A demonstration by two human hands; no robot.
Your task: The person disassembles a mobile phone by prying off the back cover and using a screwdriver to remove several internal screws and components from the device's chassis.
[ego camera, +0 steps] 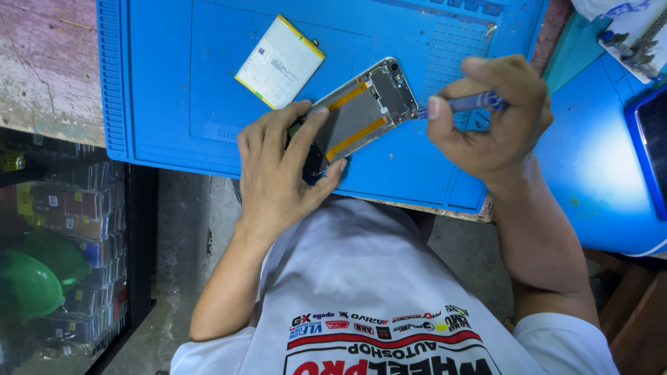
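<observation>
White shirt fills the bottom of the view, and just past it both hands are up on the blue repair mat (pixel 160 90) that covers the bench. Left hand (pixel 281 167) is clamped over the lower end of the opened phone (pixel 358 111), fingers wrapped around its edges so it sits tilted on the mat with the camera end pointing up and to the right. Right hand (pixel 497 121) has its fingers pinched tight on a slim blue-handled screwdriver (pixel 465 104), tip touching the top corner of the phone frame near the camera cutout. The removed battery (pixel 280 62), white with a yellow edge, lies just beside the phone on the mat, apart from it. My take on doing this bit well: keep the driver straight in line with the screw, not at the shallow slant it looks to have now, or the tiny head could strip. Press down lightly and turn slowly from the fingertips. The left hand should pin the frame flat so it doesn't rock, and stay off the two orange flex strips running down the middle, those probably tear easily. I can't tell if a screw is actually under the tip, too small to see. Whatever comes out, I'd park it on the mat's gridded section (pixel 455 59) so it doesn't roll off.
</observation>
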